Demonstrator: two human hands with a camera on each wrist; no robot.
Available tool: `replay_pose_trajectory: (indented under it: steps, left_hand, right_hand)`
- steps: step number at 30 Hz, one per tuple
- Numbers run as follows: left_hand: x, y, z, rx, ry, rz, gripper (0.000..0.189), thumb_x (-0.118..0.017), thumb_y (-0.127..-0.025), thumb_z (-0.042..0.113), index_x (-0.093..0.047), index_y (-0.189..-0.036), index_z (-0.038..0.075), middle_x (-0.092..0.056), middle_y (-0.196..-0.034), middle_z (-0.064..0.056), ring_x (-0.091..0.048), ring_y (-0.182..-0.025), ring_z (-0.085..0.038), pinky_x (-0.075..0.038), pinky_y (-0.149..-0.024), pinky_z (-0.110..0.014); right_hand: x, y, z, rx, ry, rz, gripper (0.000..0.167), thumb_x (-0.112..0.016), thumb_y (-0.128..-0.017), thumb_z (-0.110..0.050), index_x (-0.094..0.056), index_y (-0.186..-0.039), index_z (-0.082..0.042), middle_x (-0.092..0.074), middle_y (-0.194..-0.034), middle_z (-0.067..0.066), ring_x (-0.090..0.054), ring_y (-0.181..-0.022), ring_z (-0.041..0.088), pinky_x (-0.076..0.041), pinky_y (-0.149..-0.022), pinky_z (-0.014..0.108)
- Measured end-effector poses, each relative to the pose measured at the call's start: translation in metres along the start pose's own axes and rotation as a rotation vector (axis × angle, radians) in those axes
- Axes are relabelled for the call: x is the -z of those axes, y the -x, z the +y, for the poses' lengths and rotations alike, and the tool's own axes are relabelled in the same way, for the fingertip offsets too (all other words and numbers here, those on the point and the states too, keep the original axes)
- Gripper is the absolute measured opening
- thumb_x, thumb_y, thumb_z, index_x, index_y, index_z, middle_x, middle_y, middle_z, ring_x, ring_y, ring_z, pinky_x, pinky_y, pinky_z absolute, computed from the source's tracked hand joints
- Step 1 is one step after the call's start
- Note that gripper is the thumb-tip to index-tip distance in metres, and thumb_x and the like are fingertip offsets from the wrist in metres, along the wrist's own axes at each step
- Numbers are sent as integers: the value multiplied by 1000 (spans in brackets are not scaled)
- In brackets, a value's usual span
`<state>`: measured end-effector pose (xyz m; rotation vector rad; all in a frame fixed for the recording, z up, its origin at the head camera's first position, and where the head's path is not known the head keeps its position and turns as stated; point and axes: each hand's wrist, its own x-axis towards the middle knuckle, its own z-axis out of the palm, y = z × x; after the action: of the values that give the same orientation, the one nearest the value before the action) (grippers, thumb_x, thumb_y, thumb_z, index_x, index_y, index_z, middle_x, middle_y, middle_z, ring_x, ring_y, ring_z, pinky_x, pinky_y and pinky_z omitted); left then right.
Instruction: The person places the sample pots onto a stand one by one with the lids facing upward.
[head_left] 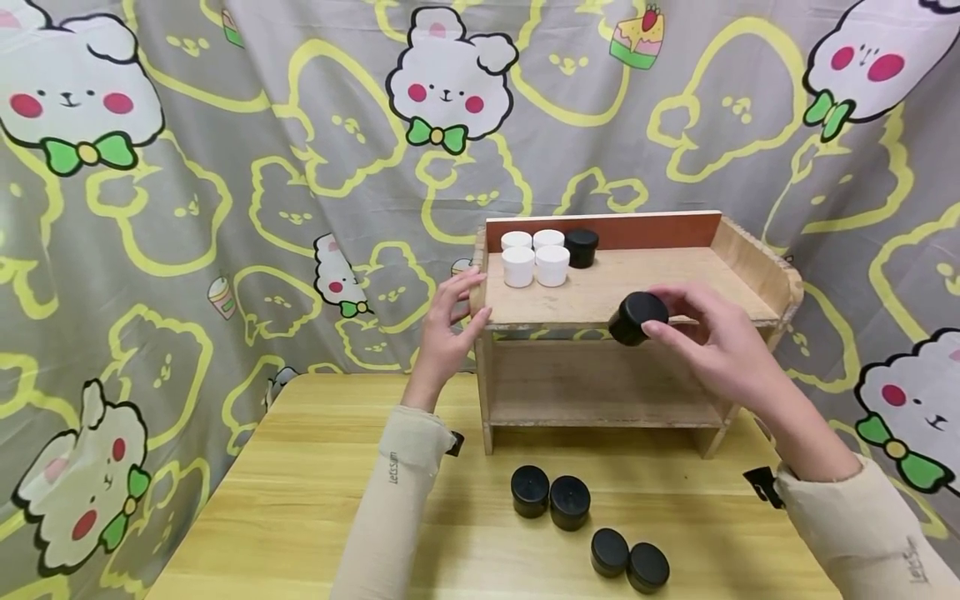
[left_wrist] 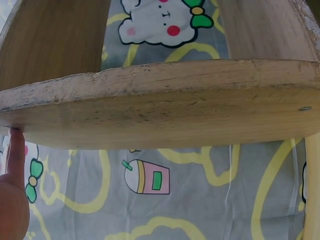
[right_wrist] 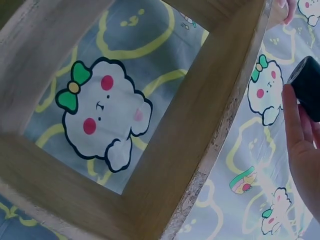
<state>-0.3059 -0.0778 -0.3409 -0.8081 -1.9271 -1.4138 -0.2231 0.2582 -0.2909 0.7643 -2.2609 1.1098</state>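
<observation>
Right hand [head_left: 712, 337]: thumb and fingers pinch the black jar on its right side. The side grip leaves the left part of the body uncovered and probably keeps the fingers away from the standing jars.
Black jar [head_left: 633, 319]: off the table, tilted, at the front edge of the shelf. The tilt likely results from the angle of the wrist.
Left hand [head_left: 446, 325]: fingers apart, fingertips touching the left side panel [left_wrist: 165, 110]; no jar held. Contact at this point would likely steady the shelf.
Shelf [head_left: 675, 275]: stands on the table; raised sides and back surround the top board on three sides, which should guard against jars rolling off there. The front is without a lip.
White jars [head_left: 552, 267]: four, upright, in two rows of two at the left end of the top board. Close spacing suggests deliberate rows.
Rear jar [head_left: 582, 249]: black, upright, just right of the white jars, in line with the back row.
Table jars [head_left: 570, 502]: four, black, upright, in two side-by-side pairs before the shelf, presumably for easy reach.
Table [head_left: 300, 483]: supports the shelf and the table jars.
</observation>
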Motion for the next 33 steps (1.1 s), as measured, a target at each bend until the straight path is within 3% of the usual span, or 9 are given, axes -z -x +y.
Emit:
replay_pose_trajectory:
  steps: [3,7,11,17,20,25,28,33]
  left_hand:
    - [-1,0,-3,1,6,0,42,-68,-95,-2,-59,-136,-3,-50,-152,-15,-60,-123,-40,-58,-100,-55]
    - [-3,0,-18,-1,7,3,44,-70,-95,-1,-60,-137,1,-50,-153,-12,-60,-123,-38,-59,-99,-55]
    - [-3,-1,-33,-12,5,1,45,-72,-95,3,-61,-139,9,-51,-154,-5,-61,-123,-32,-60,-98,-50]
    - [-1,-1,-37,-35,12,-8,44,-72,-97,11,-62,-140,13,-50,-154,1,-62,-123,-28,-60,-99,-45]
    - [-1,-1,-36,-42,11,-10,44,-71,-98,12,-62,-140,13,-50,-154,1,-62,-123,-28,-60,-98,-45]
    - [-2,-2,-36,-55,11,-4,44,-72,-97,9,-62,-139,14,-51,-154,0,-62,-122,-28,-61,-97,-45]
    - [-3,-2,-36,-50,5,1,44,-72,-96,6,-62,-139,12,-51,-154,-3,-61,-122,-29,-61,-97,-46]
    - [-5,-2,-35,-14,-1,7,45,-70,-95,-1,-60,-139,5,-50,-153,-11,-60,-123,-36,-60,-98,-53]
  right_hand:
    - [-1,-7,1,-51,19,29,35,-71,-95,0,-64,-129,2,-66,-108,-2,-62,-99,-3,-55,-81,6]
    - [-2,-18,3,-129,44,30,36,-71,-98,-11,-63,-131,0,-67,-111,11,-61,-98,-5,-54,-79,4]
    - [-4,-30,9,-156,72,28,37,-71,-100,-18,-63,-132,-2,-67,-112,12,-59,-98,-5,-50,-81,2]
    - [-7,-46,19,-170,102,58,39,-70,-100,-24,-64,-132,-3,-66,-113,15,-58,-95,-6,-45,-82,2]
    - [-9,-54,23,-198,116,68,42,-70,-100,-27,-63,-132,-1,-65,-116,16,-60,-100,3,-45,-81,2]
    - [-14,-67,29,-216,117,62,46,-69,-101,-31,-61,-133,1,-62,-119,19,-63,-111,30,-43,-81,5]
    - [-17,-76,32,-224,125,54,48,-68,-101,-33,-61,-134,1,-62,-122,21,-63,-112,36,-45,-84,14]
    - [-21,-90,35,-247,154,21,52,-67,-101,-38,-61,-135,1,-63,-126,23,-65,-112,40,-50,-94,43]
